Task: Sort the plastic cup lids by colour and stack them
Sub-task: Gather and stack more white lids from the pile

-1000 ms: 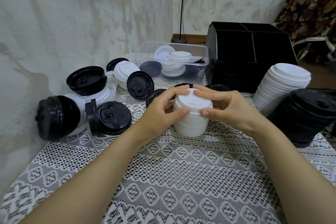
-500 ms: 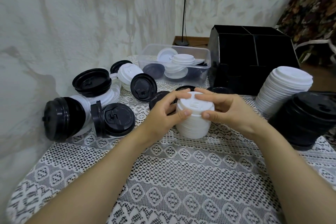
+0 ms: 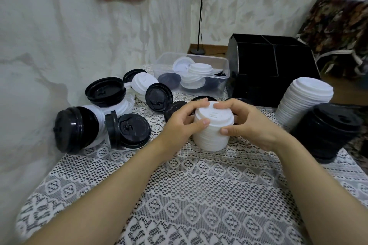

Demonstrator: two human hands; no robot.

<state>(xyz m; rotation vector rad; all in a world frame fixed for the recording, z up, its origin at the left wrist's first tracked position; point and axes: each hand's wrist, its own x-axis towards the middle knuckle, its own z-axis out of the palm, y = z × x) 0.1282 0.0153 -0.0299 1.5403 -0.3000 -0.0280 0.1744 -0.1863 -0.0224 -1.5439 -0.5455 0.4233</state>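
To the left of the left hand [image 3: 179,123], a loose heap of black and white lids [image 3: 103,121] lies unsorted on the lace-covered worktop [image 3: 199,195], with several lids tipped on edge. A careless reach into it would likely send some rolling. Between the two hands stands a short white stack [image 3: 212,135], resting on the worktop. Its top lid looks not fully seated. Uneven pressure from either side could set it crooked or buckle the thin plastic, and a hard squeeze might topple the whole stack. To the right of the right hand [image 3: 253,125], a tall white stack [image 3: 304,101] appears to lean, close against a black stack [image 3: 326,131]. A swinging elbow or a hasty transfer could knock both over.

The left hand grips the short stack's left flank, thumb on the near side and fingers hooked over the far rim. The right hand mirrors it, thumb pressed low on the near side and fingertips curled over the top lid's far edge. Both forearms come in from the lower corners, wrists bent inward.
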